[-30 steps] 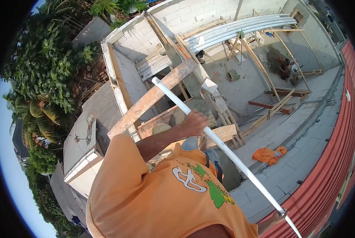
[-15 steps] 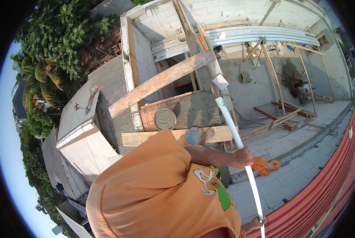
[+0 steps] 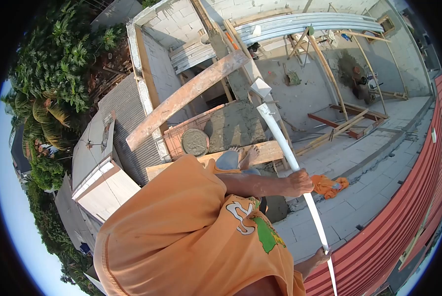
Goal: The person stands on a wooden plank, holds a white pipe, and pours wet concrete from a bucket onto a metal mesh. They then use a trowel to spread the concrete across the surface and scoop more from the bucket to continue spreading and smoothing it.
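A long white pipe (image 3: 280, 132) slants from the upper middle down to the bottom edge. My left hand (image 3: 300, 182) is closed around its middle, the forearm reaching across from the orange shirt. Lower along the same pipe, my right hand (image 3: 322, 255) grips it, partly cut off from sight by the shirt. The pipe's far end lies just below a white square-topped block (image 3: 260, 88) in this view. My bare feet (image 3: 248, 154) stand on a wooden plank (image 3: 268, 152). An orange cloth (image 3: 329, 186) lies on the block wall beyond my left hand.
A round bucket of wet mortar (image 3: 195, 142) sits beside the plank. A long board (image 3: 189, 96) spans the wall opening. Red corrugated sheeting (image 3: 403, 212) borders the right side. Far below, timber props (image 3: 327, 69) stand near a crouching person (image 3: 361, 90).
The view has shifted, so the surroundings appear further left and slightly higher. Both hands keep their hold on the pipe, whose far end has swung a little left and up in view.
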Demonstrator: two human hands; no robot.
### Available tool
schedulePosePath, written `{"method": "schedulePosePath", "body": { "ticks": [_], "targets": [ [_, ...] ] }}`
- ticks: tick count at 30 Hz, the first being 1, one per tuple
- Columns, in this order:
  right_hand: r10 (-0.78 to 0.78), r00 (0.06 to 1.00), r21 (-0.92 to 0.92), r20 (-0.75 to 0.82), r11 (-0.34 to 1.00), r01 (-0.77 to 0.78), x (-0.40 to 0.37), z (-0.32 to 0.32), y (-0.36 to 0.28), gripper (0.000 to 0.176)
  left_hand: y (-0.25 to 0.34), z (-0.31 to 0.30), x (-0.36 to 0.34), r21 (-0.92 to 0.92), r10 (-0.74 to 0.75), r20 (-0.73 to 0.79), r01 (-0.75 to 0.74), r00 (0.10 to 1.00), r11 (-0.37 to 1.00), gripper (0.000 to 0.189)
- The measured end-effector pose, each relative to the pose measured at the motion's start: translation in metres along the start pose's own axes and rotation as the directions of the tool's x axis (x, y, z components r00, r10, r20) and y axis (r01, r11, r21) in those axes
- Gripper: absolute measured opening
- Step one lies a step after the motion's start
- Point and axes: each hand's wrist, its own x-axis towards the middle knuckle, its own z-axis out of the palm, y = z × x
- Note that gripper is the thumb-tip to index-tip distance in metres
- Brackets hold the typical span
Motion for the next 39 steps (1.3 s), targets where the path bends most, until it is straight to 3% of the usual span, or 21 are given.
{"method": "schedulePosePath", "body": {
  "ticks": [1, 2, 3, 4, 7, 9, 12, 14, 16, 20, 22, 23, 24, 25, 26, 27, 28, 29, 31, 37, 39],
  "targets": [
    [0.006, 1.000, -0.010, -0.009, 1.000, -0.006, -0.019, 0.018, -0.021, 0.017, 0.007, -0.001, 0.006, -0.024, 0.018, 0.041, -0.017, 0.999, 1.000, 0.014],
    [0.219, 0.972, 0.423, -0.090, 0.891, -0.162, -0.030, 0.032, -0.037, 0.019, 0.012, -0.001, 0.012, -0.046, 0.035, 0.078, -0.031, 0.996, 0.998, 0.016],
    [0.431, 0.900, 0.781, -0.065, 0.584, -0.223, -0.034, 0.048, -0.046, 0.020, 0.016, 0.001, 0.014, -0.049, 0.035, 0.077, -0.031, 0.996, 0.998, 0.016],
    [0.526, 0.850, 0.887, -0.026, 0.404, -0.223, -0.034, 0.064, -0.050, 0.019, 0.025, 0.003, 0.015, -0.086, 0.058, 0.097, -0.050, 0.994, 0.995, 0.019],
    [0.462, 0.881, 0.895, 0.105, 0.343, -0.286, -0.057, 0.107, -0.056, 0.018, 0.055, 0.027, 0.020, -0.177, 0.072, 0.112, -0.052, 0.991, 0.983, 0.025],
    [0.270, 0.899, 0.830, 0.345, 0.358, -0.427, -0.098, 0.142, -0.078, 0.019, 0.065, 0.025, 0.025, -0.238, 0.140, 0.081, -0.117, 0.987, 0.964, 0.027],
    [0.311, 0.871, 0.808, 0.380, 0.346, -0.477, -0.129, 0.183, -0.098, 0.022, 0.067, 0.029, 0.025, -0.309, 0.174, 0.091, -0.139, 0.980, 0.941, 0.025],
    [0.348, 0.866, 0.795, 0.360, 0.370, -0.480, -0.117, 0.178, -0.084, 0.024, 0.064, 0.019, 0.015, -0.358, 0.194, 0.067, -0.158, 0.979, 0.920, 0.023],
    [0.465, 0.853, 0.814, 0.239, 0.383, -0.437, -0.096, 0.174, -0.080, 0.027, 0.052, -0.014, 0.002, -0.454, 0.274, -0.144, -0.310, 0.951, 0.836, 0.018],
    [0.494, 0.863, 0.886, 0.105, 0.347, -0.306, -0.021, 0.118, -0.054, 0.027, 0.025, -0.067, -0.027, -0.712, 0.263, -0.097, -0.252, 0.960, 0.655, 0.016],
    [0.540, 0.825, 0.833, -0.165, 0.524, -0.176, -0.002, 0.088, -0.058, 0.031, -0.002, -0.092, -0.055, -0.728, 0.177, -0.080, -0.179, 0.981, 0.661, 0.019],
    [0.540, 0.823, 0.839, -0.176, 0.519, -0.162, -0.002, 0.074, -0.061, 0.031, -0.017, -0.102, -0.072, -0.748, 0.124, -0.039, -0.112, 0.991, 0.654, 0.020],
    [0.403, 0.864, 0.508, -0.301, 0.835, -0.212, -0.004, 0.058, -0.064, 0.035, -0.033, -0.112, -0.090, -0.763, 0.070, 0.006, -0.041, 0.998, 0.645, 0.021],
    [0.230, 0.909, 0.067, -0.347, 0.973, -0.221, -0.013, 0.049, -0.074, 0.038, -0.048, -0.124, -0.109, -0.768, 0.011, 0.074, 0.050, 0.997, 0.638, 0.020],
    [0.058, 0.950, -0.390, -0.305, 0.903, -0.181, -0.018, 0.045, -0.077, 0.042, -0.060, -0.136, -0.128, -0.766, -0.049, 0.143, 0.142, 0.988, 0.627, 0.019],
    [0.063, 0.947, -0.383, -0.314, 0.905, -0.187, -0.014, 0.048, -0.064, 0.042, -0.070, -0.132, -0.150, -0.747, -0.132, 0.200, 0.238, 0.971, 0.621, 0.018],
    [0.091, 0.964, -0.009, -0.250, 0.995, -0.096, -0.011, 0.058, -0.043, 0.037, -0.080, -0.127, -0.170, -0.722, -0.209, 0.255, 0.330, 0.944, 0.608, 0.018],
    [0.084, 0.979, 0.369, -0.187, 0.929, -0.009, -0.008, 0.056, -0.031, 0.033, -0.088, -0.134, -0.185, -0.667, -0.281, 0.328, 0.432, 0.902, 0.607, 0.018],
    [0.411, 0.911, 0.859, 0.030, 0.455, -0.233, -0.029, 0.101, -0.036, 0.024, -0.104, -0.137, -0.213, -0.586, -0.420, 0.384, 0.569, 0.822, 0.578, 0.019],
    [0.332, 0.943, 0.869, 0.038, 0.454, -0.195, -0.072, 0.168, -0.018, 0.020, -0.125, -0.128, -0.269, -0.552, -0.624, 0.366, 0.701, 0.690, 0.451, 0.018],
    [0.325, 0.945, 0.865, 0.031, 0.464, -0.189, -0.088, 0.188, -0.036, 0.022, -0.127, -0.124, -0.280, -0.496, -0.682, 0.453, 0.798, 0.575, 0.343, 0.018]
  ]
}}
